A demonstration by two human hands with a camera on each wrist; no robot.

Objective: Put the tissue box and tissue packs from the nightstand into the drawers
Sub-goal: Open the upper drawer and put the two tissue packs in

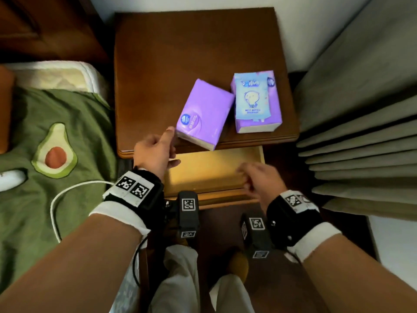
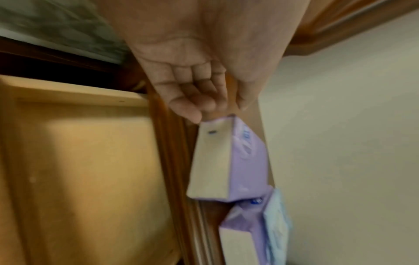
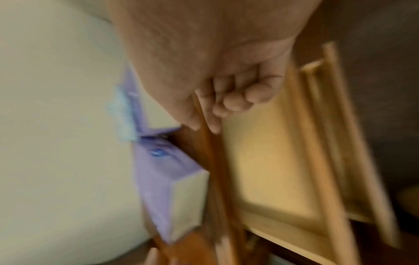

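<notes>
We look down on a brown nightstand [image 1: 180, 53] with its top drawer [image 1: 209, 170] pulled out toward us; the pale wood bottom of the drawer shows bare.

Two purple tissue packs lie on the front right part of the top. The near pack [image 1: 204, 114] sits askew, one corner jutting past the front edge above the drawer. The far pack [image 1: 257, 102] lies just to its right, close enough that we cannot tell whether they touch; a pale blue wet-wipes pack [image 1: 251, 97] with a cartoon figure lies flat on it.

Our left hand [image 1: 155, 150] is at the front edge, at the near pack's left end. Thumb up beside the pack's corner, fingers loosely extended. In the left wrist view the fingertips [image 2: 192, 114] reach the end face of the pack [image 2: 226, 161], touching or nearly so; nothing is gripped.

Our right hand [image 1: 259, 179] hovers over the drawer's right front part, blurred. In the right wrist view its fingers [image 3: 235, 102] are loosely curled and hold nothing.

Both wrists carry black straps with white coded markers.

Left of the nightstand: a bed with a green cover [image 1: 45, 177] bearing an avocado print, and a white cable [image 1: 67, 195] across it. Right: a grey pleated curtain [image 1: 361, 132].
</notes>
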